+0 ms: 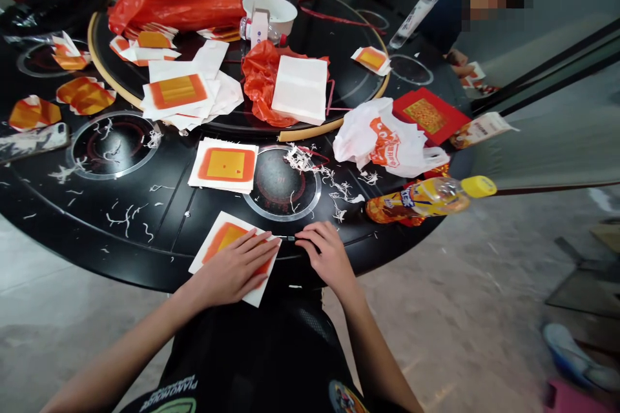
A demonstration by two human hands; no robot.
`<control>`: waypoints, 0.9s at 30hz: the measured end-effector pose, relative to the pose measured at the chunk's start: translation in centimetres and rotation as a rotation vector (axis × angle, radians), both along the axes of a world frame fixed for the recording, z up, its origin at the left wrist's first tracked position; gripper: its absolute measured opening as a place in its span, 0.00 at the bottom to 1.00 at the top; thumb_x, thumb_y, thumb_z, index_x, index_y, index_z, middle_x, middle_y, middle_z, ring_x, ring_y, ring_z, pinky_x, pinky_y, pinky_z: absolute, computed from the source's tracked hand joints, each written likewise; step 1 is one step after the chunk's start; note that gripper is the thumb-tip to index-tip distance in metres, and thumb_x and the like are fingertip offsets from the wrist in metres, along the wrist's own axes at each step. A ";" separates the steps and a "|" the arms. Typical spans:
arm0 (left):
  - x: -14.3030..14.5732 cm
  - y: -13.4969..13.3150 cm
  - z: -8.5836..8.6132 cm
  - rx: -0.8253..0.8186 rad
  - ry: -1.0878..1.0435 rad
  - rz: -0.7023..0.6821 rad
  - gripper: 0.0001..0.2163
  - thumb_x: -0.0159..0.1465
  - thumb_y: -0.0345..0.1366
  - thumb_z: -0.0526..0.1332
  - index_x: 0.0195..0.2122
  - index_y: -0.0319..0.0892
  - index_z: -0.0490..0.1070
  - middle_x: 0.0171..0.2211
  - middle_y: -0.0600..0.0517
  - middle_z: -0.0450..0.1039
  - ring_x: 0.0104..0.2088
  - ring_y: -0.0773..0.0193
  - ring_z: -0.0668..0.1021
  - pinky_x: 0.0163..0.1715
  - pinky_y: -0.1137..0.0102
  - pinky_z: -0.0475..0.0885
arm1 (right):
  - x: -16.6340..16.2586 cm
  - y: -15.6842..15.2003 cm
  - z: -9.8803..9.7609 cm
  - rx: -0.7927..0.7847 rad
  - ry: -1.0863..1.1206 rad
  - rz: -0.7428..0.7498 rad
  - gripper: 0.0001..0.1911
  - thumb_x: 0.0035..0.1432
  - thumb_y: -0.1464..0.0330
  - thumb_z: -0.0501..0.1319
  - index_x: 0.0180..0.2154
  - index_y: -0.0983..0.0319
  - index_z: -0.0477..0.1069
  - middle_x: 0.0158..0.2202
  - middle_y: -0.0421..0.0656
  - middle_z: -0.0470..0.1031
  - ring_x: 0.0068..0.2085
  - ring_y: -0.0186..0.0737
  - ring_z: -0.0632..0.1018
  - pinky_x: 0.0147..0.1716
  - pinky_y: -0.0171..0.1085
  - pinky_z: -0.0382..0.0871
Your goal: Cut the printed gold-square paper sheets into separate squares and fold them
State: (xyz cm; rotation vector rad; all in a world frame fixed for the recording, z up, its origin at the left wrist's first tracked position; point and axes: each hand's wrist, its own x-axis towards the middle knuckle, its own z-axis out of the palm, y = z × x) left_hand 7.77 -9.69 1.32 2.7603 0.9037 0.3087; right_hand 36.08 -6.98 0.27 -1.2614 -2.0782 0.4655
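Observation:
My left hand [237,268] lies flat, fingers stretched out, on a white paper sheet with an orange and gold square [219,240] at the near edge of the black round table [159,258]. My right hand [327,251] rests just right of that sheet, fingers curled down on the table edge with the fingertips by the sheet's corner; whether it pinches anything is unclear. A second stack of the same sheets [224,165] lies a little further in.
White paper shreds [314,171] are scattered over the table. A lying drink bottle [429,199], a white plastic bag [387,140], a red packet [429,115], red bags [179,0], a bowl [271,11] and more sheets [177,91] sit further back. Another person sits at far right.

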 end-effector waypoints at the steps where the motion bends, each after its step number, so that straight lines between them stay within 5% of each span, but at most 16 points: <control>1: 0.0 0.0 0.0 -0.006 0.007 -0.002 0.31 0.82 0.44 0.48 0.81 0.39 0.41 0.78 0.49 0.56 0.79 0.57 0.56 0.78 0.56 0.53 | 0.1 0.1 0.1 -0.005 -0.004 0.005 0.06 0.73 0.69 0.64 0.43 0.55 0.81 0.41 0.43 0.80 0.43 0.45 0.76 0.46 0.48 0.72; 17: -0.3 0.1 -0.2 0.042 0.019 -0.042 0.30 0.82 0.41 0.47 0.81 0.37 0.41 0.78 0.48 0.56 0.79 0.56 0.55 0.78 0.58 0.51 | -1.9 0.5 -0.1 -0.004 0.015 0.023 0.06 0.72 0.72 0.64 0.43 0.56 0.79 0.41 0.43 0.80 0.44 0.46 0.75 0.47 0.47 0.72; 27: -0.1 -1.5 -0.9 0.122 0.045 0.112 0.29 0.81 0.41 0.49 0.80 0.37 0.47 0.76 0.45 0.61 0.74 0.52 0.66 0.76 0.57 0.55 | -1.9 0.3 -0.1 -0.017 0.023 0.017 0.07 0.73 0.71 0.64 0.42 0.55 0.80 0.41 0.43 0.81 0.43 0.45 0.75 0.46 0.48 0.73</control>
